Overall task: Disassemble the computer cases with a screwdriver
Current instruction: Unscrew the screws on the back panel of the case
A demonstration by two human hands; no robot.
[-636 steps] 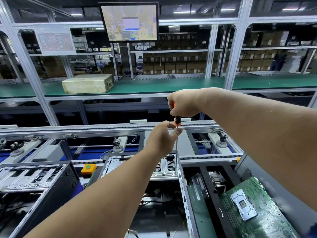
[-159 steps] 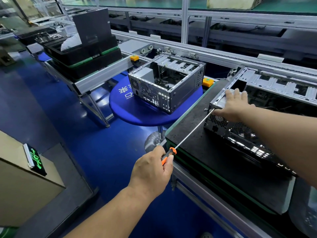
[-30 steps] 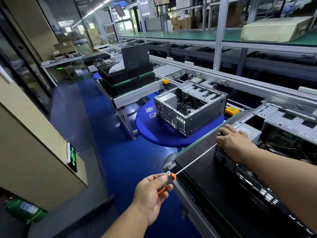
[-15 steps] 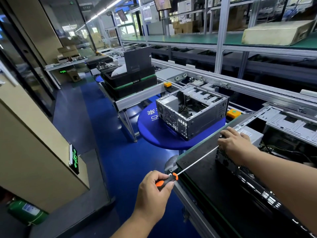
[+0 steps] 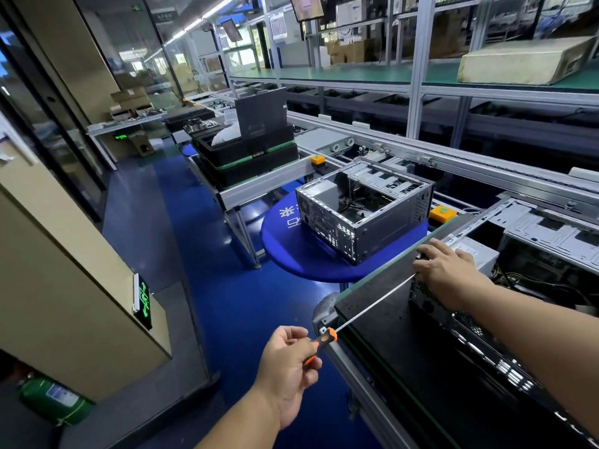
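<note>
From the head camera, the left hand (image 5: 285, 367) pinches the orange-and-black handle of a long thin-shafted screwdriver (image 5: 363, 314), fingers curled round the grip. The steel shaft runs up and away from that hand to the right hand (image 5: 445, 275), where its tip disappears under the fingers, so I cannot tell whether it sits in a screw. The right hand rests flat, fingers straight, on the top rear corner of the dark metal computer case (image 5: 486, 338) lying on the black work mat (image 5: 389, 306); it presses rather than grips.

This case already has its side panel off: beyond the right hand the grey inner frame and loose cables lie exposed. By my reckoning the person is working on a rear fastening just under the right palm, so the case is partly stripped, with internal parts not yet out.

Beyond the left hand, well apart from both, a second grey steel computer case (image 5: 363, 215) stands open on a round blue table (image 5: 291, 254), its interior looking mostly bare. How many cases remain overall cannot be judged.
</note>
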